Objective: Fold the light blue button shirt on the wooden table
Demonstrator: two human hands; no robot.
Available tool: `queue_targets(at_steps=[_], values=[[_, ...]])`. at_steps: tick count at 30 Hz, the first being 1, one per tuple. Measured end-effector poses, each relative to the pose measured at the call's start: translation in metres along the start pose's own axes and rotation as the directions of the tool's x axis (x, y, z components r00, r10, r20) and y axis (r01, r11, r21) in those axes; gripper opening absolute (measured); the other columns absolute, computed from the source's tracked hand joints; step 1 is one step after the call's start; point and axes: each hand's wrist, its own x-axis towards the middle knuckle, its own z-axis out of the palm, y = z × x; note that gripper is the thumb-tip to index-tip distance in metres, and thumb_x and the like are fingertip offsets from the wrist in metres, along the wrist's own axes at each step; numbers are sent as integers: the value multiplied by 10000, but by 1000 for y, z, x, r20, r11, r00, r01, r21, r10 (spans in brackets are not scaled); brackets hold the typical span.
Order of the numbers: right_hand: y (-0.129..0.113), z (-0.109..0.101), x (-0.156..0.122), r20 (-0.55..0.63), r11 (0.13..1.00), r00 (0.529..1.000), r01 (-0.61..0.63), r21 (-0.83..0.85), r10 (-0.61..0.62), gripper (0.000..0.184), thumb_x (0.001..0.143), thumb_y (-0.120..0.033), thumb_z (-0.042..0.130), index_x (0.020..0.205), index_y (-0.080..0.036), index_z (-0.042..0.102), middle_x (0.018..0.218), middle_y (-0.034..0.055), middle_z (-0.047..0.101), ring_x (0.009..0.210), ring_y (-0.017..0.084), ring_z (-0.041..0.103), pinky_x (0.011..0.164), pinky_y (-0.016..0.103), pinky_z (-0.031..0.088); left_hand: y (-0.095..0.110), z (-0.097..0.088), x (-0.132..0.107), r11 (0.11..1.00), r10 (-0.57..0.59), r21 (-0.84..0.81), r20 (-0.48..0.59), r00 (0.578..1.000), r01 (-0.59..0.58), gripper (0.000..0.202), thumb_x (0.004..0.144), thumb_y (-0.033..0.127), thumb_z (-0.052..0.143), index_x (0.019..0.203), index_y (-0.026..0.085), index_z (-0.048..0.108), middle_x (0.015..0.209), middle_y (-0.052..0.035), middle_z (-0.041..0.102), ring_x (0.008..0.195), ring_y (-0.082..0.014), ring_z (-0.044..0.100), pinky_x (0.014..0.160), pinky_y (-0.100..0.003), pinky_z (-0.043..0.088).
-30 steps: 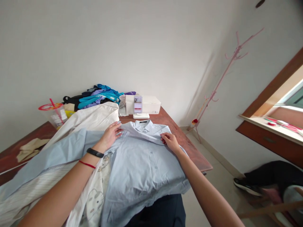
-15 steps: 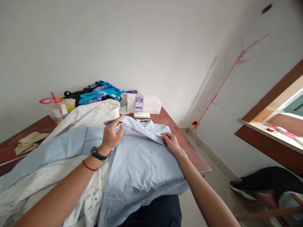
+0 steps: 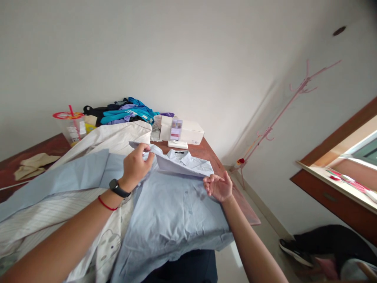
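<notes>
A light blue button-up shirt point(image 3: 176, 212) lies spread over the near part of the table, its collar point(image 3: 180, 155) at the far end. My left hand point(image 3: 138, 165) is closed in a pinch on the shirt's cloth near the far left shoulder. From there a raised fold of the shirt point(image 3: 182, 167) stretches across to the right. My right hand point(image 3: 218, 186) is turned palm up at the fold's right end, thumb apart and fingers loosely bent. Its fingertips are close to the cloth edge; whether they touch it I cannot tell.
Striped and pale garments point(image 3: 73, 204) cover the table's left side. Behind are a cup with a straw point(image 3: 73, 127), a heap of clothes point(image 3: 129, 112), a white box point(image 3: 191, 131) and a phone on a stand point(image 3: 176, 131). A pink coat rack point(image 3: 282, 104) stands at right.
My right hand has turned from palm down to palm up, releasing its hold on the fold and moving slightly nearer me. The fold now stands up more. My left hand keeps its pinch.
</notes>
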Motion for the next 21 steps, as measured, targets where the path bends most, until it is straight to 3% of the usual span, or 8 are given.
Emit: queue_targets(at_steps=[2,4,6,8,11,15,18,21], values=[[1,3,-3,177,995,983,-67,67,54,848,710,-946,318,814,-175,653,1130,224,695,764,281,665,560,391,543,-2,0,0,1000,-10,25,-18,1000,11,158,773,165,739,854,252,636,790,-12,662,878,-257,652,663,-223,388],[-2,9,-4,341,992,939,-87,94,51,761,712,-870,498,904,-167,720,1238,228,671,980,367,684,754,507,562,-3,0,1,999,-31,18,-11,999,32,156,773,172,739,846,256,630,747,-1,655,771,-241,649,640,-227,373],[-7,18,-4,442,996,897,-50,71,14,658,730,-755,625,1011,-175,759,1355,208,621,1255,404,574,1014,573,443,-3,0,1,998,-54,-19,15,998,54,155,776,178,736,852,256,626,753,4,671,669,-214,636,620,-228,370],[-12,26,-5,482,1000,876,10,5,-11,628,746,-697,666,1098,-186,767,1450,183,553,1413,385,427,1150,554,291,-3,1,0,995,-67,-68,46,997,70,164,787,183,726,882,257,615,760,12,681,586,-186,617,596,-226,376],[-17,33,-4,485,987,875,83,-136,-7,696,713,-728,688,1171,-209,756,1518,155,486,1467,381,343,1180,545,228,-1,2,-1,993,-29,-115,71,997,37,188,813,205,710,941,258,583,810,11,688,596,-177,647,588,-223,416],[-15,34,0,476,921,879,162,-353,28,705,724,-677,738,1286,-253,700,1570,99,424,1495,358,293,1204,521,203,3,4,-4,987,27,-161,93,995,-12,271,840,287,713,1066,257,566,1007,-45,688,864,-232,705,694,-247,530],[-9,35,4,410,826,912,225,-517,8,615,840,-589,692,1369,-283,634,1598,58,385,1509,316,277,1224,487,198,8,3,-7,961,6,-276,113,994,26,345,829,302,740,1134,246,590,1161,-78,653,1067,-267,660,768,-263,563],[1,36,7,288,675,957,236,-699,-37,617,900,-566,630,1437,-269,568,1552,77,457,1466,323,365,1225,511,221,14,3,-10,911,-71,-399,93,993,103,314,825,256,741,1121,224,642,1226,-94,636,1189,-291,595,861,-289,561]])
